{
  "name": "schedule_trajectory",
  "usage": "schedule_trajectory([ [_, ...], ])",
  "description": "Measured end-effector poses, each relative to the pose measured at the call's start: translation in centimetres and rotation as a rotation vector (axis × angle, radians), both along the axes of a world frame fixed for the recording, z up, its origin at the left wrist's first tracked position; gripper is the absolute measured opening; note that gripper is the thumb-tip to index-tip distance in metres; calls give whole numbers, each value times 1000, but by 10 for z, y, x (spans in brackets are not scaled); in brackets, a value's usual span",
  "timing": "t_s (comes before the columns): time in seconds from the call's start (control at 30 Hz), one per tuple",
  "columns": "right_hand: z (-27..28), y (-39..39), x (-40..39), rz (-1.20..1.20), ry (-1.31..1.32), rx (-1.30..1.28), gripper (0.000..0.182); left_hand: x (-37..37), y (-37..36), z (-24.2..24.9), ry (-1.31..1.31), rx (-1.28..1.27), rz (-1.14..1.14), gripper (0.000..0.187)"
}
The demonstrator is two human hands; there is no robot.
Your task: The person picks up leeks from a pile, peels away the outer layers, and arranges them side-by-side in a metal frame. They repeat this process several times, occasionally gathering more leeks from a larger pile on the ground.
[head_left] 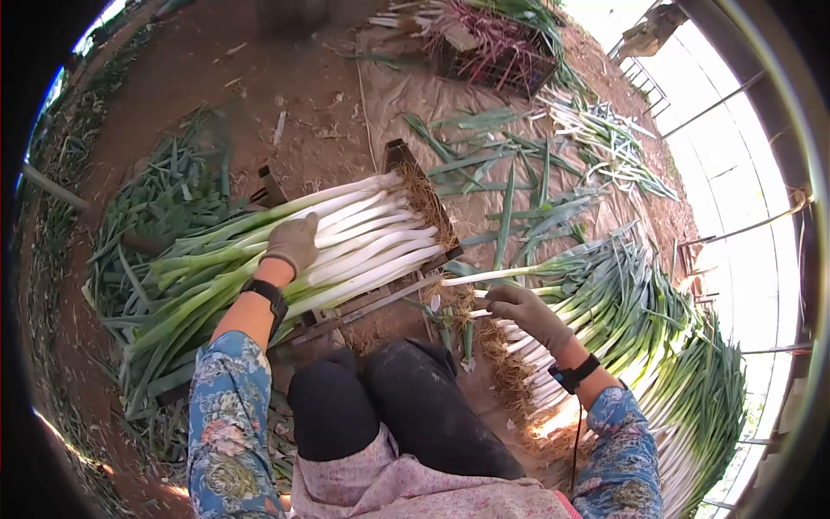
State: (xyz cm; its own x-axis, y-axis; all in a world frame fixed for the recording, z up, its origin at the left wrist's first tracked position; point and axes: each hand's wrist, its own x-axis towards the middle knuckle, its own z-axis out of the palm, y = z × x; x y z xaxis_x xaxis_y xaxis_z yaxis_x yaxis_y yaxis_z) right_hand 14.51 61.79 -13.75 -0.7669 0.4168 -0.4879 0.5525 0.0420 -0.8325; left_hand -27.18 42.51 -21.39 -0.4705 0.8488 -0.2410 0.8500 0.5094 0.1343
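Observation:
Long leeks (372, 229) with white stems lie side by side across a dark crate (402, 156), roots to the right. My left hand (294, 243), in a brownish glove, rests on top of these stems; its fingertips are partly hidden. On the right, my gloved right hand (523, 313) is at the root end of a large pile of leeks (605, 303). Its fingers are bent near the white stems, and what they hold, if anything, is too small to tell. Just above that hand a single leek (501, 275) points left with its roots.
Cut green leaves (164, 199) are heaped at the left. Loose leaves (536, 208) and thinner stalks (605, 143) lie on a brown sheet (389, 95). A crate of reddish-rooted stalks (497, 56) stands at the top. My knees (389, 389) are below the crate.

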Motion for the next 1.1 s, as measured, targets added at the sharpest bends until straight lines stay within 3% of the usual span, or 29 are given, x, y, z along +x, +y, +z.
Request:
schedule_trajectory([
  [0.13, -18, -15, -77, 158, 177, 221, 29, 8, 31, -10, -26, 5, -71, 33],
  [0.27, -42, -41, -181, 47, 458, 503, 23, 17, 23, -20, 21, 90, -87, 41],
  [0.33, -52, -45, -228, 33, 556, 777, 20, 16, 23, -21, 21, 92, -115, 46],
  [0.43, -74, -39, -277, 54, 561, 926, 18, 22, 29, -3, -28, 8, -54, 48],
  [0.53, -117, -18, -290, 184, 350, 825, 22, 25, 19, -6, 50, 212, -107, 51],
  [0.6, -130, -12, -288, 157, 410, 851, 24, 28, 11, 16, 93, 128, -101, 57],
  [0.87, -127, -9, -293, 209, 301, 1001, 31, 5, -112, 61, 315, 4, -41, 62],
  [1.0, -126, -8, -304, 260, 239, 1075, 36, 5, -128, 57, 407, -150, -24, 64],
  [1.1, -120, -11, -313, 251, 110, 1086, 38, 3, -128, 32, 635, 38, -74, 65],
])
